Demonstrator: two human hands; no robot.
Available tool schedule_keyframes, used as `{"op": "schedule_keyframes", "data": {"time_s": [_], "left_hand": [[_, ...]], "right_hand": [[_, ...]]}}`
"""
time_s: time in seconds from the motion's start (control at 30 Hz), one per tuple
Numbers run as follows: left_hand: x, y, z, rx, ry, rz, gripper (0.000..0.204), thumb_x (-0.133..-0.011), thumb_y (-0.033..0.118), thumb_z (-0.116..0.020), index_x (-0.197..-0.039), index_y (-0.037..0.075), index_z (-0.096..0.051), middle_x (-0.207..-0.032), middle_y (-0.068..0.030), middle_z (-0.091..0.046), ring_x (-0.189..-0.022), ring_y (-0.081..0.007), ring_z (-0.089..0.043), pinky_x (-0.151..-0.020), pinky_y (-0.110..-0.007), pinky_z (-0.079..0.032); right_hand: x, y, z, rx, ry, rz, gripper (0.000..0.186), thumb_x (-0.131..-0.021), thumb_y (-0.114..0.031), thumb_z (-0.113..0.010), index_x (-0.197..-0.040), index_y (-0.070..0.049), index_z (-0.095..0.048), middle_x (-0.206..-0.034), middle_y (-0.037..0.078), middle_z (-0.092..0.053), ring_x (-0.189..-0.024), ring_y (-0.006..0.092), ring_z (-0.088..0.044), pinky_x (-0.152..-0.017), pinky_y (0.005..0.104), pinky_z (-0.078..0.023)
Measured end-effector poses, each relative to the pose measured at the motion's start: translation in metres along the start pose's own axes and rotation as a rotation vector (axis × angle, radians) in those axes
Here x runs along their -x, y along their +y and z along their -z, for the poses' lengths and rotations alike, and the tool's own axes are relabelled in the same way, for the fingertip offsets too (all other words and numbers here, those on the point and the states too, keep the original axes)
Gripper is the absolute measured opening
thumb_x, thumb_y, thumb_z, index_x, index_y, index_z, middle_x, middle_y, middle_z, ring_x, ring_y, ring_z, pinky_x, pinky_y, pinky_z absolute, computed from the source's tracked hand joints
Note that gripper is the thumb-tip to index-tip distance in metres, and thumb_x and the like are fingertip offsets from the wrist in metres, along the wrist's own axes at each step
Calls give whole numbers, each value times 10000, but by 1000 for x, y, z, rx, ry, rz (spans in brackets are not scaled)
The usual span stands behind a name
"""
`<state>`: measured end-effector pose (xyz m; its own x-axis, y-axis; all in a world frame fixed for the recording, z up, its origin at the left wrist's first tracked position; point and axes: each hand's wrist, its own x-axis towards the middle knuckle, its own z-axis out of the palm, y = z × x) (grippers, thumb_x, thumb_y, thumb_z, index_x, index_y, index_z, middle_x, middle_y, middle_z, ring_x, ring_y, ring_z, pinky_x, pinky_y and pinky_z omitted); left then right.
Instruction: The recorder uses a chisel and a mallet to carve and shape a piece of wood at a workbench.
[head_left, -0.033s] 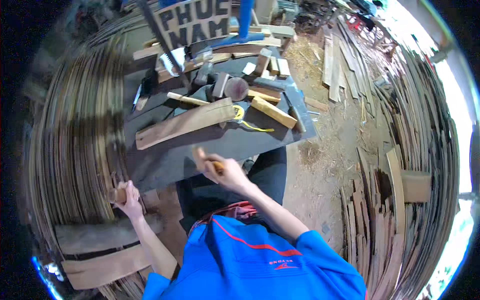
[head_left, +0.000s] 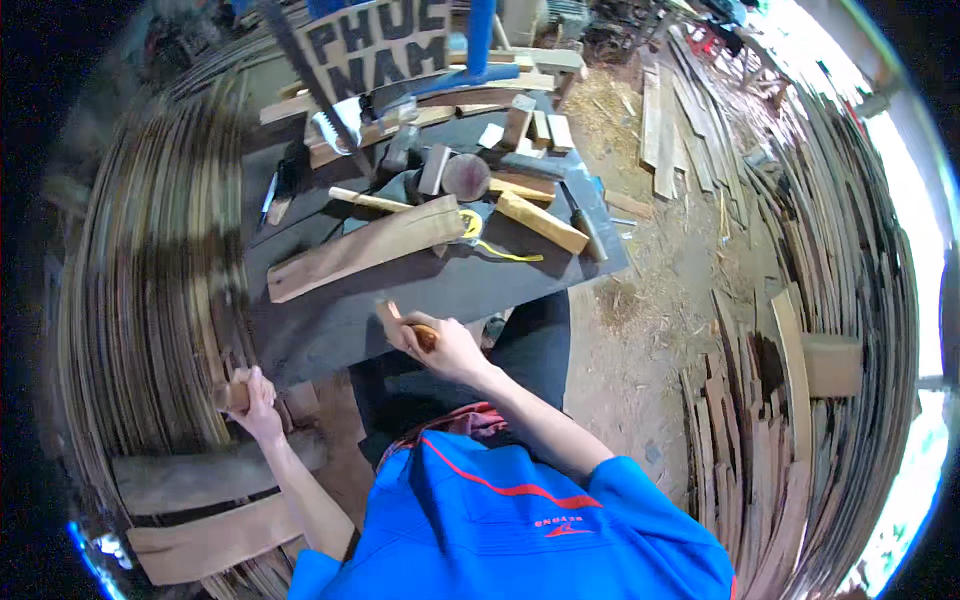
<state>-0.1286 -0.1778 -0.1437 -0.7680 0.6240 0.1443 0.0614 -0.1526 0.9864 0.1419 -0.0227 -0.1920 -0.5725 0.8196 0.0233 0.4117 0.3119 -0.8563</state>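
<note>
My left hand [head_left: 255,400] grips a small wooden block [head_left: 233,397] beside the dark workbench [head_left: 330,330]'s near left corner. My right hand [head_left: 435,350] is closed on a wooden tool [head_left: 426,336] with an orange-brown part, held over the front edge; its exact kind is unclear. On the bench lie a long plank [head_left: 360,250], a yellow tape measure [head_left: 471,225] with some tape out, a round wood piece [head_left: 465,178], short battens [head_left: 540,222] and several small blocks [head_left: 518,122]. A toothed dark blade [head_left: 330,115] leans upright near a lettered board [head_left: 375,45].
Tall stacks of thin boards [head_left: 150,260] line my left, above two wide planks [head_left: 210,530]. Long boards [head_left: 840,240] lean along the right wall, and loose planks [head_left: 665,130] lie on the sawdust-strewn floor [head_left: 630,330]. A blue upright [head_left: 478,35] stands at the back.
My right hand and its tool have shifted slightly left and downward in the picture, and my left hand slightly left. The bench scene has shifted a little with the camera.
</note>
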Motion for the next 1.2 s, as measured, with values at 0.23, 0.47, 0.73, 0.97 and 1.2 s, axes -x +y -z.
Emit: {"op": "schedule_keyframes", "data": {"time_s": [0.23, 0.47, 0.73, 0.97, 1.2], "left_hand": [[-7, 5, -2, -8, -12, -20, 257, -917, 77, -596, -714, 118, -444, -563, 52, -383, -464, -43, -342, -447, -226, -269], [-13, 2, -21, -13, -64, -19, 287, -920, 76, -602, -704, 124, -418, -561, 52, -366, -461, -39, -334, -445, -219, -265], [-21, 4, -41, 22, -192, -61, 299, -922, 63, -583, -694, 121, -399, -557, 47, -361, -455, -47, -344, -439, -219, -271], [-9, 24, -25, 22, 23, -48, 228, -898, 65, -618, -737, 122, -468, -589, 43, -429, -471, -45, -378, -438, -215, -284], [11, 23, 10, -158, 47, -21, 211, -856, 37, -686, -751, 108, -516, -667, 50, -515, -524, -36, -442, -467, -221, -335]], "right_hand": [[47, 80, 89, -232, 339, -238, 234, -946, -233, -580, -1060, -48, -666, -824, 113, -711, -732, 167, -684, -641, 304, -524], [206, 166, 228, 4, 917, -589, 242, -994, -228, -518, -1154, -80, -622, -804, 55, -699, -648, 68, -616, -524, 215, -476], [182, 141, 171, 320, 452, -351, 294, -850, -96, -597, -1137, -133, -645, -971, 160, -675, -925, 355, -647, -806, 397, -511], [110, 125, 115, 527, -220, 167, 414, -781, -164, -652, -1192, -165, -610, -1148, 173, -555, -1088, 355, -550, -925, 416, -475], [100, 187, 86, 425, -253, 335, 460, -793, -152, -667, -1244, -155, -578, -1251, 194, -540, -1127, 379, -550, -917, 437, -492]]}}
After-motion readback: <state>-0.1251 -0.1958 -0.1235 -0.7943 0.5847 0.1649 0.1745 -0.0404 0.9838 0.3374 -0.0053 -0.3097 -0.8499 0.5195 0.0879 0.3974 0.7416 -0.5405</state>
